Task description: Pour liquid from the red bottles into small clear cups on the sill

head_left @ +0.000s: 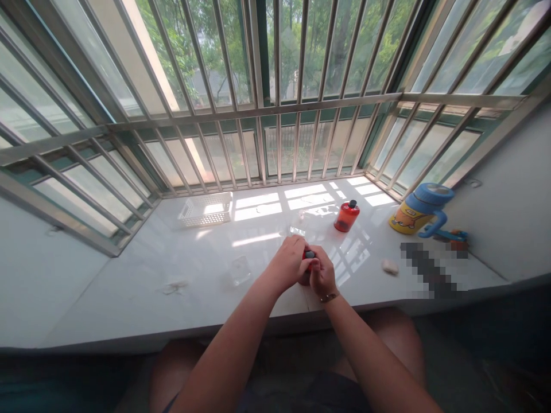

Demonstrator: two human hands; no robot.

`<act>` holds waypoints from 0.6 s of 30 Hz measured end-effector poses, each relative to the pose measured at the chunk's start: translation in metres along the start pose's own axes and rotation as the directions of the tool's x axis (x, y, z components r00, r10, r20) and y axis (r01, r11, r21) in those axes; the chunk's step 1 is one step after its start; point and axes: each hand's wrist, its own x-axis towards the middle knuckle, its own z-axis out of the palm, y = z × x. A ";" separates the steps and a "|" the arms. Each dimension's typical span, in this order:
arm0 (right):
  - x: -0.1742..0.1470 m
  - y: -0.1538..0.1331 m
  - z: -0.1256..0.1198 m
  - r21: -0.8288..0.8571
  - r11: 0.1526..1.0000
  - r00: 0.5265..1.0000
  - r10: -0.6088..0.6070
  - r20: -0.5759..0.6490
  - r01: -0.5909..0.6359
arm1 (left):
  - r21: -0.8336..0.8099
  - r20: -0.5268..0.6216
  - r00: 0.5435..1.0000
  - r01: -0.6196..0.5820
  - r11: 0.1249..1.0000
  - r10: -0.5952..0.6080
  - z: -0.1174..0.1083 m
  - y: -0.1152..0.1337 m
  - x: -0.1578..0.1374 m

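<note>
Near the front edge of the white ledge, my two hands meet around a small red bottle with a dark cap (310, 254). My left hand (289, 259) is closed over its left side and top. My right hand (323, 274), with a bracelet on the wrist, wraps the right side, its thumb close to the cap. Fingers cover most of the bottle's body. A second red bottle with a black cap (346, 218) stands upright behind and to the right. Just beyond my fingers lies a small clear, shiny piece (297, 230).
A white perforated basket (206, 211) sits at the back left of the ledge (142, 269). Left of my hands are a clear plastic box (240, 270) and a pale string-like bundle (174, 285). To the right stand a beige lump (390, 267) and a blue-yellow mug (415, 212). Barred windows enclose the ledge.
</note>
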 end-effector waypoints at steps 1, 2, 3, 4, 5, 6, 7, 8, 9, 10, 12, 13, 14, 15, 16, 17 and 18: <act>0.000 0.000 0.000 0.001 1.000 1.000 0.002 -0.003 -0.002 | 0.005 -0.001 1.000 -0.002 1.000 0.002 0.001 0.000 0.000; 0.000 0.000 0.000 0.001 1.000 1.000 0.004 -0.007 -0.004 | 0.010 -0.002 1.000 -0.006 1.000 0.006 0.002 0.000 0.001; 0.000 0.000 0.000 0.000 1.000 1.000 0.004 -0.011 -0.004 | 0.012 -0.006 1.000 -0.009 1.000 0.010 0.003 0.000 0.001; 0.000 0.001 0.000 -0.002 1.000 1.000 0.003 -0.013 -0.003 | 0.008 -0.012 1.000 -0.013 1.000 0.013 0.004 -0.001 0.002; 0.000 0.001 0.000 -0.005 1.000 1.000 0.001 -0.012 -0.001 | -0.006 -0.023 1.000 -0.015 1.000 0.015 0.004 -0.001 0.002; -0.001 0.002 0.000 -0.010 1.000 1.000 -0.001 -0.009 0.001 | -0.032 -0.041 0.999 -0.011 0.999 0.009 0.003 -0.001 0.002; -0.001 0.002 0.000 -0.017 1.000 1.000 -0.002 -0.005 0.001 | -0.070 -0.065 0.998 0.001 0.998 -0.005 0.001 -0.001 0.002; -0.001 0.003 0.000 -0.024 1.000 1.000 -0.001 -0.001 0.001 | -0.117 -0.093 0.995 0.018 0.993 -0.030 -0.002 -0.002 0.002; -0.001 0.003 -0.001 -0.029 1.000 1.000 0.001 0.003 0.000 | -0.169 -0.125 0.990 0.043 0.985 -0.064 -0.005 -0.003 0.003; -0.002 0.003 -0.001 -0.032 0.999 1.000 0.005 0.007 -0.004 | -0.219 -0.159 0.981 0.072 0.973 -0.109 -0.010 -0.004 0.003; -0.002 0.003 -0.001 -0.030 0.999 1.000 0.015 0.013 -0.014 | -0.310 -0.219 0.951 0.145 0.940 -0.219 -0.017 -0.009 0.004; -0.002 0.003 -0.001 -0.026 0.999 1.000 0.019 0.014 -0.019 | -0.361 -0.234 0.928 0.195 0.912 -0.291 -0.019 -0.013 0.005; -0.002 0.003 -0.001 -0.024 0.999 1.000 0.023 0.014 -0.022 | -0.413 -0.232 0.900 0.253 0.875 -0.369 -0.019 -0.019 0.005; -0.001 0.002 -0.001 -0.023 0.999 1.000 0.024 0.012 -0.023 | -0.459 -0.213 0.870 0.312 0.832 -0.444 -0.016 -0.025 0.004; -0.001 0.002 -0.001 -0.022 1.000 1.000 0.022 0.008 -0.022 | -0.492 -0.183 0.842 0.369 0.789 -0.508 -0.012 -0.031 0.003; -0.001 0.002 -0.001 -0.020 1.000 1.000 0.020 0.005 -0.020 | -0.509 -0.150 0.817 0.419 0.752 -0.557 -0.006 -0.038 0.001; -0.001 0.002 -0.001 -0.018 1.000 1.000 0.017 0.003 -0.017 | -0.507 -0.124 0.799 0.459 0.730 -0.588 0.000 -0.045 -0.002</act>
